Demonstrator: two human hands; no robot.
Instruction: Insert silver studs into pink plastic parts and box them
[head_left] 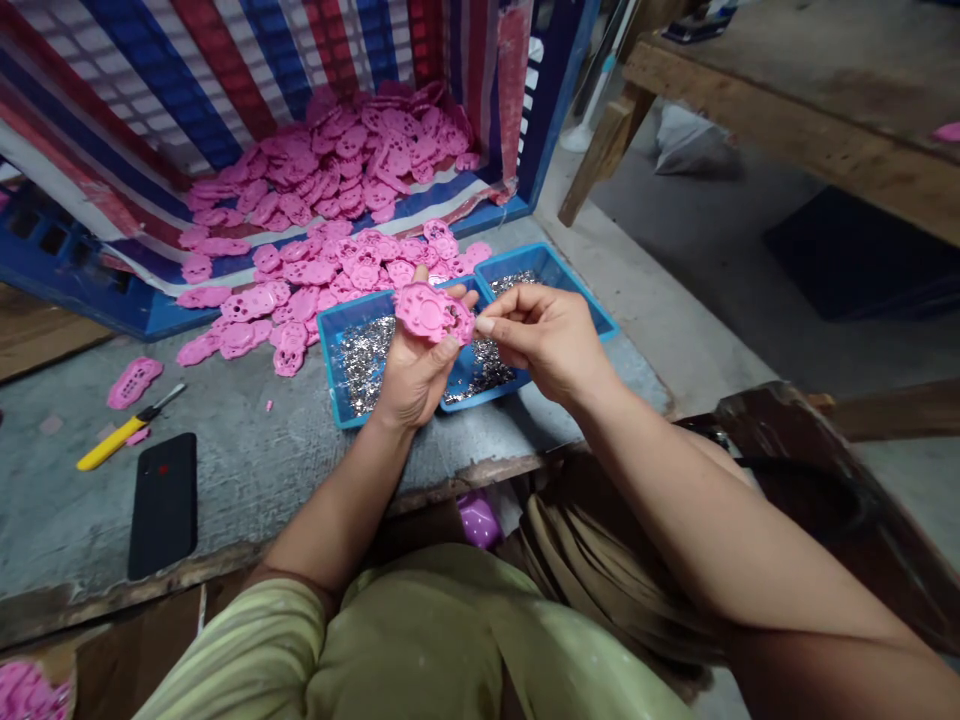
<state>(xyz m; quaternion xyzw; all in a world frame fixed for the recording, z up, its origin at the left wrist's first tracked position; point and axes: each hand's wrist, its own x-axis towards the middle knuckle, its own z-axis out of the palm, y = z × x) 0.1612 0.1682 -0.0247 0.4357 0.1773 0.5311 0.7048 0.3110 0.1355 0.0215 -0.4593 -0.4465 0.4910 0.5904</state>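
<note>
A pink plastic part (429,312) with holes and a raised oval lies in my left hand (415,378), the thumb pressed on its near edge. My right hand (553,335) is at the part's right end, thumb and forefinger pinched together. Whatever is between those fingertips is too small to make out. Below both hands stand blue trays (327,352) holding many small shiny metal pieces (365,362). Behind them, a heap of similar pink parts (352,262) spreads over the bench.
A striped-lined blue crate (559,100) on its side spills more pink parts at the back. On the left lie a yellow-handled tool (112,443), a black phone (163,505) and a single pink part (135,382). A wooden table (795,120) stands at the right.
</note>
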